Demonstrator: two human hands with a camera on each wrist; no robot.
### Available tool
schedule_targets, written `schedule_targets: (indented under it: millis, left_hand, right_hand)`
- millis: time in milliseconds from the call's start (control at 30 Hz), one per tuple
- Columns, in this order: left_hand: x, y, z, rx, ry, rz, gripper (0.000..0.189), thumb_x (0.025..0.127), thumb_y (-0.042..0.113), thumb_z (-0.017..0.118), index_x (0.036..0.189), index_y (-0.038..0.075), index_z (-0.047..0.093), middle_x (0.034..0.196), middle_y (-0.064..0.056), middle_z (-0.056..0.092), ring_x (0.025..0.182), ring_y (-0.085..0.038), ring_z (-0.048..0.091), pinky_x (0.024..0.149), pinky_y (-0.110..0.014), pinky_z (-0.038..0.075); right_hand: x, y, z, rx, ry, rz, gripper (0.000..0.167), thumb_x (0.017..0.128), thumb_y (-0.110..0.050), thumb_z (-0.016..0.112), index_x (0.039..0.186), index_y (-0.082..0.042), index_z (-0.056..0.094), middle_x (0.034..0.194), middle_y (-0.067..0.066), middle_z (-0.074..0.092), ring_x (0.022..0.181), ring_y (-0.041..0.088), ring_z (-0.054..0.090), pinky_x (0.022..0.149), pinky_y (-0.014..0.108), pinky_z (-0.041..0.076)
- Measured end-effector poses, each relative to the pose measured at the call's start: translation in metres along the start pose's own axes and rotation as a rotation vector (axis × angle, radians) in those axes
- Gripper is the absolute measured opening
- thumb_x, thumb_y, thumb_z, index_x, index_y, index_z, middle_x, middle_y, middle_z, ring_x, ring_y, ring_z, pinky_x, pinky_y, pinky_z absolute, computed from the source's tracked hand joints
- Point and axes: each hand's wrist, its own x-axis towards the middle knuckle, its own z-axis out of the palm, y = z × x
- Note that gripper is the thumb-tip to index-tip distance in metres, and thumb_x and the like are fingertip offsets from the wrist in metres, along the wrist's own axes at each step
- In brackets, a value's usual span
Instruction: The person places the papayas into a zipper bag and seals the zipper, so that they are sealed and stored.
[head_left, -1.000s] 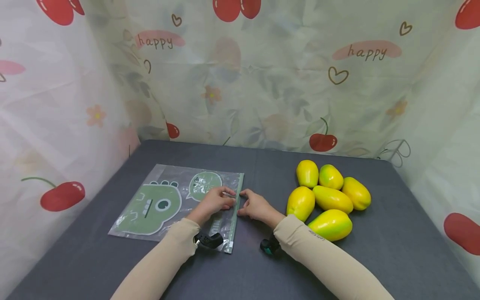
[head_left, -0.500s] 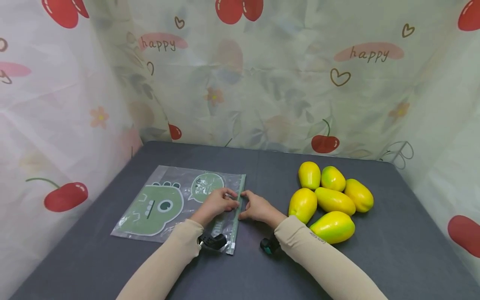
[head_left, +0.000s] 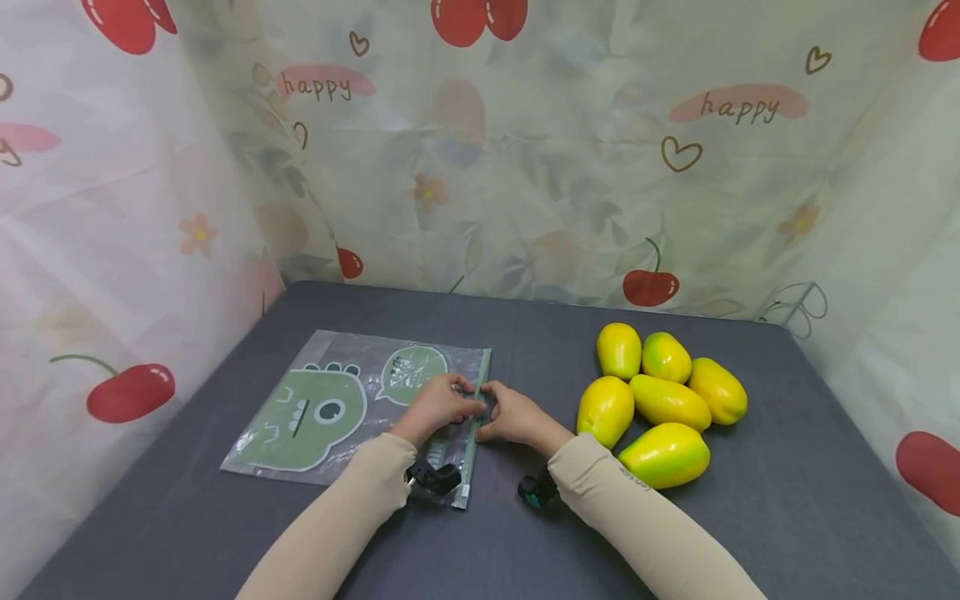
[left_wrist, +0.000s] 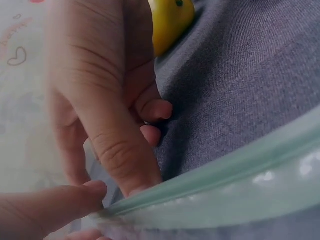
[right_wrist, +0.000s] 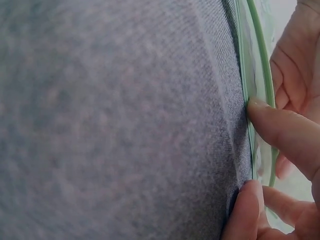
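Note:
A clear zip bag (head_left: pixel 405 400) with a green cartoon print lies flat on the table, its green-edged mouth facing right. My left hand (head_left: pixel 441 406) pinches the green zip edge about midway along. From the other side my right hand (head_left: pixel 517 415) holds the same edge between thumb and fingers. In the right wrist view the two green zip strips (right_wrist: pixel 270 95) stand slightly apart beside my right thumb (right_wrist: pixel 285 127). The left wrist view has the green zip strip (left_wrist: pixel 225 182) running away from both hands' fingertips. A small slider (head_left: pixel 462 492) sits at the near end of the edge.
Several yellow-green mangoes (head_left: pixel 670 402) lie grouped to the right, close to the right sleeve (head_left: pixel 637 500). A dark grey cloth covers the table (head_left: pixel 540 333). Behind and at both sides hangs a printed curtain (head_left: pixel 525 167).
My left hand has shifted slightly right, its fingers now reaching over the green zip edge. The right hand stays nearly still. Bag and mangoes lie as before.

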Motion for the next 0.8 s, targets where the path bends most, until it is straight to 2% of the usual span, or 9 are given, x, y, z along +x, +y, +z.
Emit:
schedule_targets:
  millis: [200, 400, 633, 800]
  left_hand:
    - [-0.001, 0.007, 0.0, 0.078, 0.007, 0.01, 0.034, 0.075, 0.018, 0.08, 0.101, 0.005, 0.062, 0.068, -0.003, 0.062, 0.057, -0.014, 0.059, 0.051, -0.023, 0.044]
    - [-0.002, 0.011, 0.0, 0.145, 0.034, 0.032, 0.031, 0.071, 0.004, 0.069, 0.102, 0.003, 0.064, 0.056, 0.001, 0.056, 0.046, -0.01, 0.053, 0.045, -0.021, 0.042]
    - [-0.006, 0.022, -0.01, 0.17, 0.061, 0.018, 0.036, 0.073, 0.001, 0.065, 0.109, 0.005, 0.065, 0.059, 0.0, 0.057, 0.048, -0.011, 0.051, 0.045, -0.022, 0.041]
    - [-0.01, 0.033, -0.023, 0.185, 0.097, 0.049, 0.035, 0.076, 0.005, 0.067, 0.111, 0.007, 0.066, 0.065, -0.003, 0.063, 0.052, -0.012, 0.056, 0.047, -0.023, 0.042]
  right_hand:
    - [0.0, 0.001, 0.0, -0.004, 0.004, -0.002, 0.076, 0.072, -0.015, 0.082, 0.138, -0.004, 0.045, 0.078, 0.003, 0.059, 0.06, 0.012, 0.053, 0.056, 0.024, 0.042]
    - [0.0, -0.002, 0.0, 0.004, -0.006, 0.02, 0.078, 0.073, -0.019, 0.082, 0.14, -0.005, 0.044, 0.079, 0.003, 0.059, 0.061, 0.013, 0.052, 0.056, 0.025, 0.042]
    - [0.001, -0.002, 0.001, 0.063, -0.024, 0.04, 0.08, 0.074, -0.019, 0.082, 0.142, -0.007, 0.043, 0.078, 0.003, 0.058, 0.057, 0.013, 0.051, 0.053, 0.024, 0.041]
    - [0.0, -0.002, 0.001, 0.147, -0.009, 0.087, 0.072, 0.078, -0.019, 0.079, 0.141, -0.012, 0.045, 0.077, 0.002, 0.059, 0.052, 0.013, 0.047, 0.049, 0.024, 0.04]
